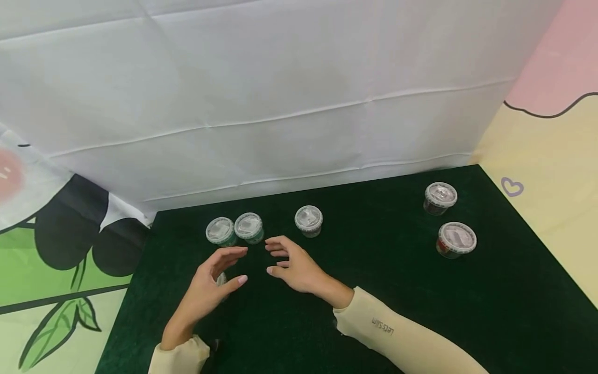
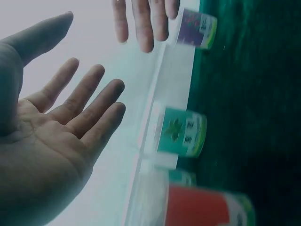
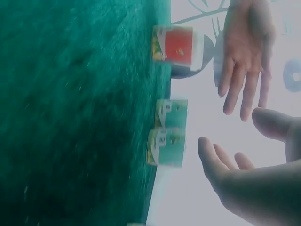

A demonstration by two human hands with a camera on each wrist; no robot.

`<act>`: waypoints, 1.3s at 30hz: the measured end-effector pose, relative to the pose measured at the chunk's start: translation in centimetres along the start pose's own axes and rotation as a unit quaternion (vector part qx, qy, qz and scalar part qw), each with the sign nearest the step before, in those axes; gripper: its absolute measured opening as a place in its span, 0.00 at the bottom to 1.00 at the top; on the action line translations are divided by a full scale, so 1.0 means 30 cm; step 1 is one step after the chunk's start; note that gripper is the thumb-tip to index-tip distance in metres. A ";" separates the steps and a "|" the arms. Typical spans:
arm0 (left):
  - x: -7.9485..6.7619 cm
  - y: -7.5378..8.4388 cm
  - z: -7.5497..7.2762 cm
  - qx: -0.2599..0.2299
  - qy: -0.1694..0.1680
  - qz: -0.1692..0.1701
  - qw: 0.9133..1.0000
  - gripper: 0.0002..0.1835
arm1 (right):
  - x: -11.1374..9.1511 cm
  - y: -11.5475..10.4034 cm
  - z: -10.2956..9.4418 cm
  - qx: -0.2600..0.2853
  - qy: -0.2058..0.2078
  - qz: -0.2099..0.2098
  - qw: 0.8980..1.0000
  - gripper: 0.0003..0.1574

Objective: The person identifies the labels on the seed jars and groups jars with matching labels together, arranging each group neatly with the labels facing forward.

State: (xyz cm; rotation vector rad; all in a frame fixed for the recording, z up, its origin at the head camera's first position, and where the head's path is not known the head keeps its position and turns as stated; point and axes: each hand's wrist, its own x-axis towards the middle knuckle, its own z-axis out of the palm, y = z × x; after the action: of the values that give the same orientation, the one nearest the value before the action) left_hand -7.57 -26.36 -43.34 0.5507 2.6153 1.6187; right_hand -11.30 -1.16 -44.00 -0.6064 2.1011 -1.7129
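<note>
My left hand [image 1: 205, 293] is raised over the dark green table, fingers and thumb apart, holding nothing. Facing it, a short gap away, is my right hand [image 1: 301, 267], its fingers loosely bent and also holding nothing. Behind the left hand a small lidded tub [image 1: 221, 279] is mostly hidden; a red-labelled tub [image 3: 178, 44] shows below that hand in the right wrist view. Just beyond the hands, two green-labelled tubs [image 1: 221, 232] [image 1: 249, 228] stand side by side. A purple-labelled tub [image 2: 195, 29] appears in the left wrist view.
Another lidded tub [image 1: 309, 221] stands beyond the right hand. Two more tubs [image 1: 440, 197] [image 1: 456, 240] are near the table's right edge. White cloth [image 1: 299, 104] hangs behind the green tabletop [image 1: 374, 249], and printed cloth [image 1: 551, 197] borders the right side.
</note>
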 end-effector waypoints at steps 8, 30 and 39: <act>0.044 0.013 0.074 -0.013 -0.038 -0.009 0.999 0.27 | -0.044 0.024 -0.074 0.020 0.008 0.003 1.000 0.33; 0.140 0.040 0.261 -0.062 -0.109 -0.043 0.991 0.26 | -0.181 0.120 -0.268 0.015 0.043 0.027 0.999 0.34; 0.191 0.053 0.348 -0.066 -0.140 -0.036 0.987 0.25 | -0.250 0.142 -0.350 0.003 0.073 0.061 0.995 0.35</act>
State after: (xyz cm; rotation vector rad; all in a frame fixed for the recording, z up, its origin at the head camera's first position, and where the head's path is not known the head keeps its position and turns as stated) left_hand -10.43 -14.96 -45.82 0.6187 2.2826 1.5521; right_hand -10.97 12.26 -46.03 -0.3521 2.1824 -1.7407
